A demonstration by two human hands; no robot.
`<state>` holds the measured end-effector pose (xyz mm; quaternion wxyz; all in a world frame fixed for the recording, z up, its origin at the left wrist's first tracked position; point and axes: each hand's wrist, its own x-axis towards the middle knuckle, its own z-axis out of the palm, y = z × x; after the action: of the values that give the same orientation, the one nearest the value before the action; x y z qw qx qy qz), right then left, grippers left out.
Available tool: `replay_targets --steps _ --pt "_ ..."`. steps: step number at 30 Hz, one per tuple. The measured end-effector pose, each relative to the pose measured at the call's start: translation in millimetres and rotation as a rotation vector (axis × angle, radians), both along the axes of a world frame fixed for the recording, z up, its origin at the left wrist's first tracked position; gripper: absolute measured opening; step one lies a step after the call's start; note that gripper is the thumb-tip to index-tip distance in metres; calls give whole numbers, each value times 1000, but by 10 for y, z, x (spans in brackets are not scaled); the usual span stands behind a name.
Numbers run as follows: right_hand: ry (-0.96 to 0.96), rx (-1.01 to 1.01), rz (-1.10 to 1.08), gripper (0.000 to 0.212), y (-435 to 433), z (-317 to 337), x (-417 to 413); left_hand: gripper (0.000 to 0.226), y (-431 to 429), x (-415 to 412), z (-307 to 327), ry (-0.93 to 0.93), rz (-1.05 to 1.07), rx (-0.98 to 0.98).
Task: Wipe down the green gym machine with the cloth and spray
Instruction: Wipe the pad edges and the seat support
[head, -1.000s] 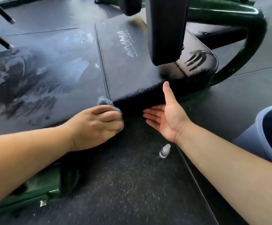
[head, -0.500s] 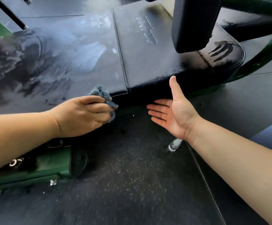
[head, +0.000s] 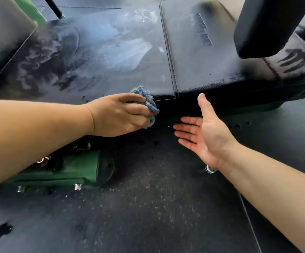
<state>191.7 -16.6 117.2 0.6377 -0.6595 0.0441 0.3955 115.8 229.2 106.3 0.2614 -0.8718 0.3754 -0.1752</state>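
My left hand (head: 119, 115) grips a bunched blue cloth (head: 148, 103) against the front edge of the machine's black padded bench (head: 111, 57), just left of its stitched seam. Wet smears cover the pad's top. My right hand (head: 202, 132) hovers open, palm up, fingers straight, below the pad's edge to the right of the seam, holding nothing. A small clear spray bottle (head: 210, 169) lies on the floor, mostly hidden behind my right wrist. The green frame tube (head: 71, 170) of the machine runs under my left forearm.
A second black pad (head: 272, 24) hangs over the bench at the upper right. Dark speckled rubber flooring (head: 157, 207) fills the foreground. A green upright (head: 29, 10) and a thin black rod (head: 54, 7) show at the top left.
The view has shifted left and closer to the bench. My left hand has slid the cloth slightly along the pad's front edge near the seam. My right hand stays open beside it.
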Motion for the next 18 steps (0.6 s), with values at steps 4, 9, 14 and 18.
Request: replay_targets --steps 4,9,14,18 --pt "-6 -32 24 74 46 108 2 42 281 -361 -1 63 112 -32" --pt "2 -95 25 75 260 213 12 28 -300 -199 10 -52 58 -245" --pt "-6 -119 89 77 386 135 -3 37 -243 -43 -170 -28 160 -139" --pt "31 -120 94 86 364 74 11 45 364 -454 -162 102 231 -9"
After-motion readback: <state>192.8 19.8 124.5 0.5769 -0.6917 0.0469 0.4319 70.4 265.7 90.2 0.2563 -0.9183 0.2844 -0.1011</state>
